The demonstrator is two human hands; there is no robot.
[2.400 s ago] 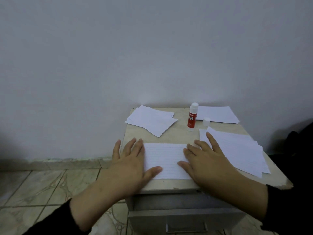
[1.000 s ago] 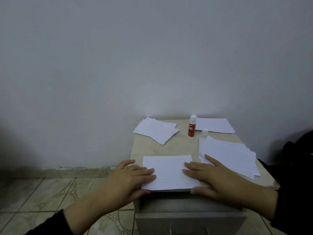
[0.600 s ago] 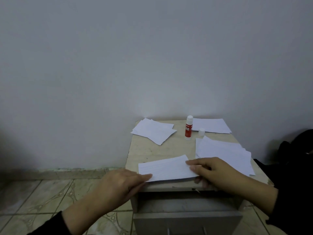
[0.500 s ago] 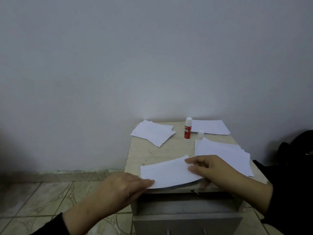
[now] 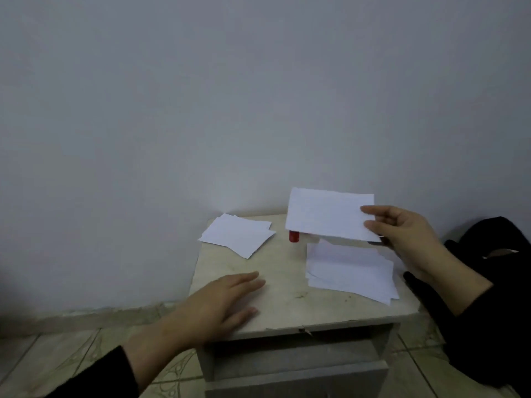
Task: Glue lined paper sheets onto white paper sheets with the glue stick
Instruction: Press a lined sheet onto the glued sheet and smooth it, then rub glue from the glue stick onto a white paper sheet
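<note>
The right hand (image 5: pixel 402 234) pinches a paper sheet (image 5: pixel 327 215) by its right edge, thumb on the front, holding it up above the counter (image 5: pixel 287 285). Whether it is lined is too faint to tell. The left hand (image 5: pixel 221 303) lies flat and relaxed on the counter's front left. The sheet hides most of the glue stick (image 5: pixel 294 236); only its red base shows. One paper stack (image 5: pixel 349 268) lies right, another paper pile (image 5: pixel 238 238) back left. A drawer (image 5: pixel 296 374) below stands open, contents not visible.

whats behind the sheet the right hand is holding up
Only the red base of the glue stick shows below the held sheet, pinched by the right hand. Its top and anything else at the table's back right are covered.
</note>
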